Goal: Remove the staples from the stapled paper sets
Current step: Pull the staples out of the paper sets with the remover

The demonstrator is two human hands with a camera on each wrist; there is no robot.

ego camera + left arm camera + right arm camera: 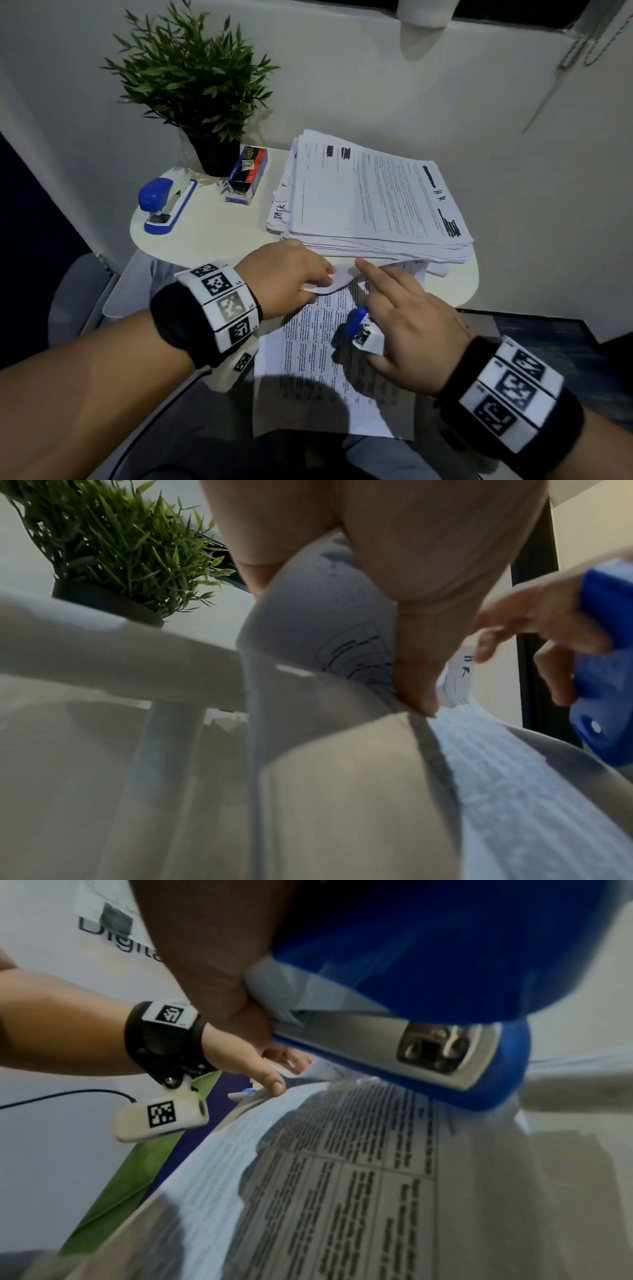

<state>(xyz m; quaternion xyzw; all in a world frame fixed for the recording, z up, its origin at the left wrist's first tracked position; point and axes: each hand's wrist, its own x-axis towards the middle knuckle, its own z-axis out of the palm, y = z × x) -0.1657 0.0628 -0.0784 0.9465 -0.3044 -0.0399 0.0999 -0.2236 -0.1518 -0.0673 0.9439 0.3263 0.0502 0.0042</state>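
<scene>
A stapled paper set [318,363] printed with a table lies at the near table edge and hangs over it. My left hand [317,282] pinches the top sheet's curled corner [329,286] and lifts it; in the left wrist view the fingers [414,674] grip the bent sheet [308,610]. My right hand [383,308] holds a small blue and white stapler-like tool [364,330] in its curled fingers, with the index finger stretched out to the lifted corner. The right wrist view shows the tool [411,969] close above the paper set [342,1172]. The staple itself is hidden.
A tall stack of papers [373,198] fills the right of the small white table [205,236]. A larger blue stapler [166,204], an open staples box [247,174] and a potted plant [195,82] stand at the back left. White walls close in behind.
</scene>
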